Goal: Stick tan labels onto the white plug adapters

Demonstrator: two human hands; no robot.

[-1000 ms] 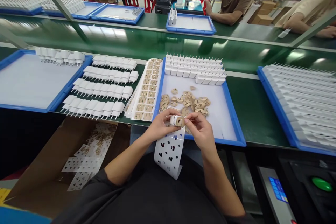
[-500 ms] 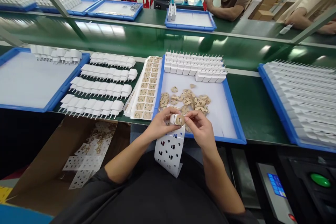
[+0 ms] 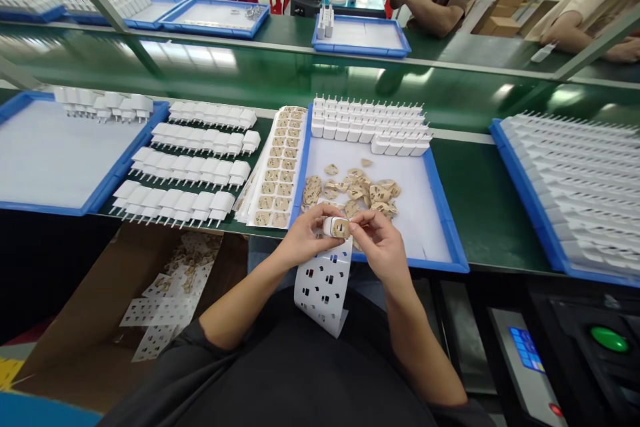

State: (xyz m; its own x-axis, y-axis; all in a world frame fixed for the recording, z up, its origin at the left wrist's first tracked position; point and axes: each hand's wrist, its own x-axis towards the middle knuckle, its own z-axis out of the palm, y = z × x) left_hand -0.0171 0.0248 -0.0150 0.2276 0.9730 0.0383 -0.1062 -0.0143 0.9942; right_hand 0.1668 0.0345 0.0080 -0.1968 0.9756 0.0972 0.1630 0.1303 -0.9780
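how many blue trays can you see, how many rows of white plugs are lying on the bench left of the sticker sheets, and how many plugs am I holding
Blue trays: 7, counting the one nearest the hands
Rows of white plugs on the bench: 4
White plug held between left hand and right hand: 1
Total: 12

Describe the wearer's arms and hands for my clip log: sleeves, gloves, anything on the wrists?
Both hands are bare: the left hand and right hand wear no gloves, and no watch, band or ring shows on either. The forearms are uncovered too. Dark, near-black sleeves are pushed up to about the elbows, part of a plain dark top with no visible markings.
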